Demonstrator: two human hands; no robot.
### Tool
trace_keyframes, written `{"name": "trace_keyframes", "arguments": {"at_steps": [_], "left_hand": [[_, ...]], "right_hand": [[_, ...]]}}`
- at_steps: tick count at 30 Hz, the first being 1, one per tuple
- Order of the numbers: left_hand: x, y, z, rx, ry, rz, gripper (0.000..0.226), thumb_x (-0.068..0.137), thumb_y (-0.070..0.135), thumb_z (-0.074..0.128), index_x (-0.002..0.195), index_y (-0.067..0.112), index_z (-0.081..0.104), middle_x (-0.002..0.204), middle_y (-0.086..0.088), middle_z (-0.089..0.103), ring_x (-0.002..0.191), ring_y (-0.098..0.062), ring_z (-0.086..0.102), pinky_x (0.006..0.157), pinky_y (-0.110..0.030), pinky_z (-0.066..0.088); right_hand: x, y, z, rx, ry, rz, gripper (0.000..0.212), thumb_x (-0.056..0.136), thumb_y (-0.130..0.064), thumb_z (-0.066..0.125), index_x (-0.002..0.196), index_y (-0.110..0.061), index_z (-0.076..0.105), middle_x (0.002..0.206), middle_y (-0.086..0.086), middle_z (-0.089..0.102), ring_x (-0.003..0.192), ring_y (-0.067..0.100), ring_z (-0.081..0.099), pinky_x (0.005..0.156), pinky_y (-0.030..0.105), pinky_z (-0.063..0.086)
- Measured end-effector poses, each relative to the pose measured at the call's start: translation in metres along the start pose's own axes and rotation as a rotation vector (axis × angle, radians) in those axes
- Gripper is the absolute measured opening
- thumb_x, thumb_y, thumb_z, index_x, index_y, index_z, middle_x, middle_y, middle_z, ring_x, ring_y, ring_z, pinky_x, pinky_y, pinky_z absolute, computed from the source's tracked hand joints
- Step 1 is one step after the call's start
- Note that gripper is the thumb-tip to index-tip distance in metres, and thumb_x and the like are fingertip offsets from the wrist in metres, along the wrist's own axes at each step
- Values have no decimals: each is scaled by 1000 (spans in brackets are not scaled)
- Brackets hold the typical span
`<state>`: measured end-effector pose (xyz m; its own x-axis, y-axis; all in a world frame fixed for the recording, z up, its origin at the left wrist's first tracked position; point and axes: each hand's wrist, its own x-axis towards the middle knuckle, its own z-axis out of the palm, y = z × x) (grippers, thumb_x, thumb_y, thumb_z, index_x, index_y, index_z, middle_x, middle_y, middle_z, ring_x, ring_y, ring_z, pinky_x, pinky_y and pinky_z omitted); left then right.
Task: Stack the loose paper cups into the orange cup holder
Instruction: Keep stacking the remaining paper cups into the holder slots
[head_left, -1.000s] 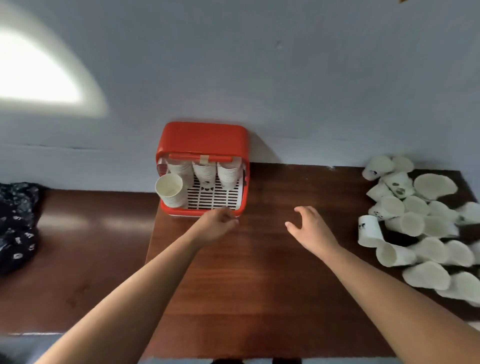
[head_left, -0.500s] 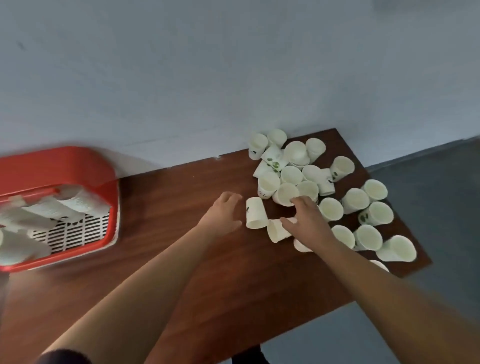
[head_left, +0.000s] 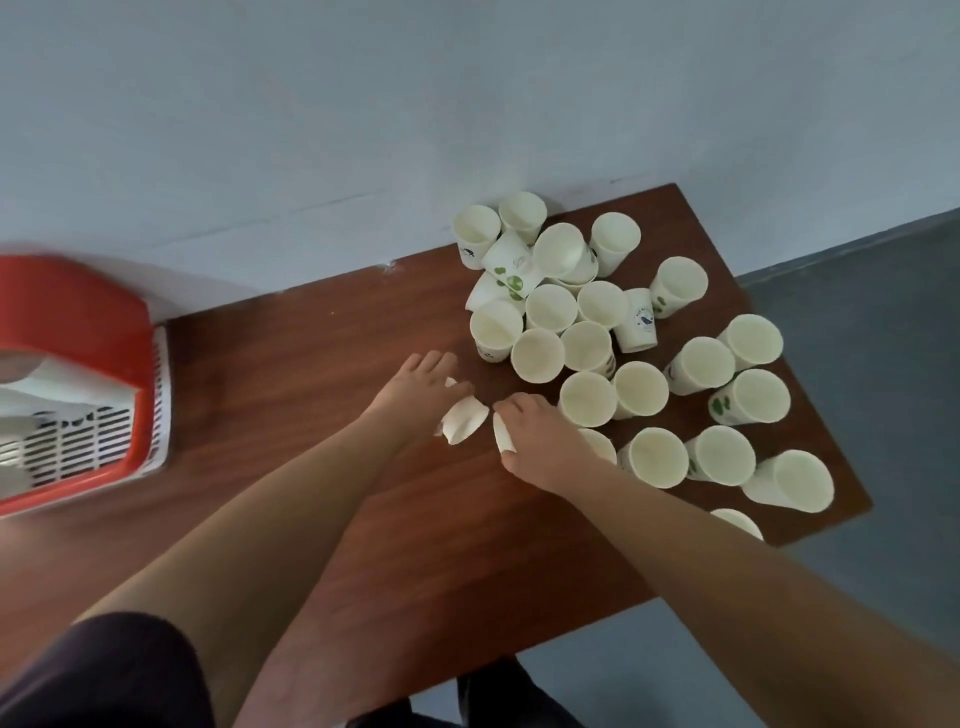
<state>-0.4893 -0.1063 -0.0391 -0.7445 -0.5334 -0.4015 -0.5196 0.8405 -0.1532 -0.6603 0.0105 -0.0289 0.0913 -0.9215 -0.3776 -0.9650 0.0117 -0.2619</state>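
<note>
**Over by the cup pile: two grabs going at once**

Over at the right end of the bench (head_left: 322, 332), both hands are down at the near edge of the heap of loose paper cups (head_left: 613, 338). The left hand (head_left: 415, 395) has its fingers curled over a cup lying on its side (head_left: 464, 425), and the right hand (head_left: 540, 441) is closed around another cup (head_left: 503, 436) that's mostly hidden under the palm. So both look clamped on a cup each, mouths sort of facing each other, just beside one another.

The orange holder (head_left: 78, 332) sits way off at the left end against the wall, well apart from the pile, with a few cups (head_left: 52, 379) already hanging in it above the white grille. It's blurry, so I can't say how full it is.

My take on doing this bit well: these cups are thin paper and crush easily, so grip light around the wall, not at the rim. I'd nest the two together right here, one inside the other, then maybe add a couple more upright ones from the pile before making the trip. Fewer trips across. Also watch the cups near the far right edge, since one clumsy sweep could knock them to the floor (head_left: 883, 312). Loads still left.
</note>
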Motion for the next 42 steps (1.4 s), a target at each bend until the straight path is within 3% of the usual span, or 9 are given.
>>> {"name": "trace_keyframes", "arguments": {"at_steps": [4,7,10,13,20,25,31,38,42], "left_hand": [[-19,-10,19,-156,-5,-49,69,83,49,68,136,14,41,141,-3,43,128,-23,44,105,-35,29],[-40,-19,32,-473,0,-184,65,79,46,75,127,16,44,130,-1,49,122,-23,48,104,-35,33],[-65,-30,40,-868,74,-356,81,74,42,82,140,25,40,135,0,48,125,-22,45,107,-38,37],[-92,-45,45,-1139,122,-483,84,75,43,81,144,42,34,135,4,45,122,-17,46,105,-34,39],[-187,-97,53,-1481,461,-799,57,81,28,81,128,30,49,111,12,61,96,-5,59,78,-22,49],[-278,-143,75,-1502,601,-909,58,79,21,82,123,22,45,113,5,59,99,-10,60,90,-34,52],[-360,-192,111,-1402,672,-1123,72,80,32,79,140,38,39,133,5,53,114,-18,57,96,-35,49],[-355,-230,139,-1237,652,-1084,79,77,27,82,143,18,39,141,-4,45,123,-15,44,98,-27,35],[-339,-244,153,-1167,577,-1033,81,76,22,82,143,10,38,140,-12,46,126,-30,48,98,-40,41]], "right_hand": [[9,0,3,-1,-163,15,68,81,-23,68,141,-14,38,134,10,46,126,32,42,103,47,41],[11,-4,6,-129,-195,-68,66,82,-7,65,142,-14,37,132,10,46,124,30,44,99,43,45],[17,-14,6,-158,-183,-101,63,84,-9,65,141,-14,38,131,9,47,121,30,48,98,41,45],[30,-39,-4,60,-148,-61,73,85,-20,66,147,-13,30,141,9,44,127,31,43,104,41,41],[64,-139,-38,450,15,-56,83,80,-29,76,149,-16,32,148,2,43,134,22,41,108,34,37],[80,-229,-46,582,35,-116,79,80,-28,75,147,-21,35,143,-1,47,127,18,46,99,27,40],[91,-335,-37,634,31,-205,77,81,-28,77,145,-24,34,138,-6,48,119,11,48,95,25,43],[112,-404,-15,742,123,-180,70,73,-25,80,131,-28,41,124,-7,50,113,11,52,96,31,49],[126,-418,-7,735,175,-150,68,73,-24,81,127,-30,41,121,-9,50,111,10,52,93,32,52]]}}
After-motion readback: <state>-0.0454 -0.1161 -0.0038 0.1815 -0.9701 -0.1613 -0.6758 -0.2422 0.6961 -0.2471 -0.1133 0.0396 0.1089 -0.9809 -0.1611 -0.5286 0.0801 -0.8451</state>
